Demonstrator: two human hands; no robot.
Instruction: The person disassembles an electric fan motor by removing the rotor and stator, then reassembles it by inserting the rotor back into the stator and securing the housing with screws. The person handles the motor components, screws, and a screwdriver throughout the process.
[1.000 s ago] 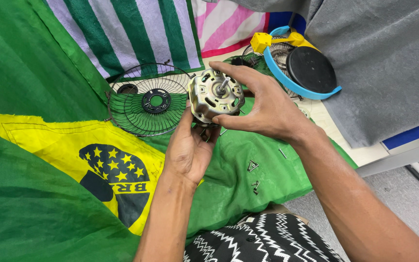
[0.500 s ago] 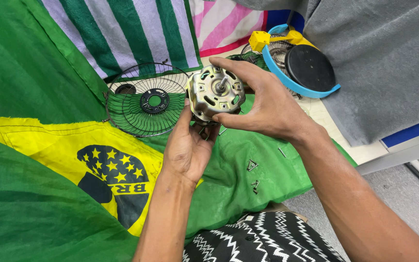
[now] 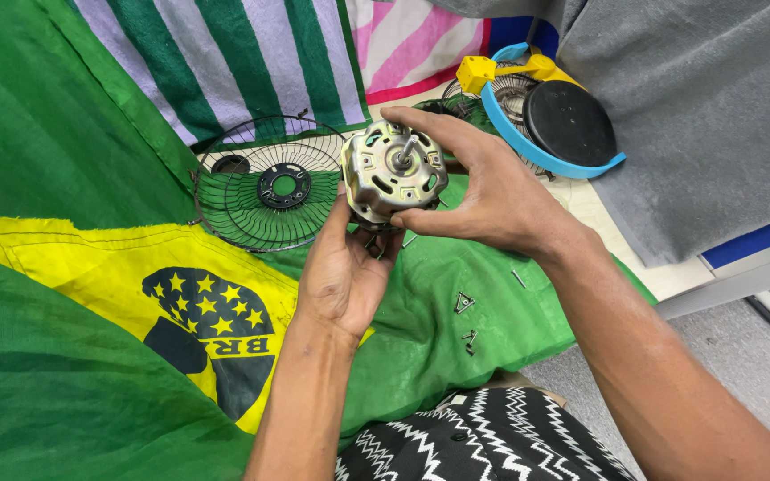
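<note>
While the fingers [image 3: 421, 120] of the right hand [image 3: 483, 191] curl over the top and far side of a round silver fan motor [image 3: 391, 174], its thumb presses against the near edge, so the hand is closed firmly around the motor. The motor's short metal shaft points up toward the camera. Beneath it, the left hand [image 3: 342, 272] is cupped palm up, its fingers bent around the underside of the motor, supporting it from below. Both hands hold the motor in the air, above the middle of the work surface.

Just to the left of the motor, a round wire fan guard [image 3: 269, 191] lies flat, with a dark ring at its centre. It rests on a green cloth [image 3: 64, 142] that covers most of the surface and carries a yellow diamond with a dark blue starred circle. A few small screws [image 3: 465, 305] lie loose on the cloth, near the right forearm. Farther back, a striped cloth in green, white and pink is spread out. To the right sits a blue-rimmed fan base [image 3: 568, 125] with a black disc on it, next to a grey cloth [image 3: 706, 107].
</note>
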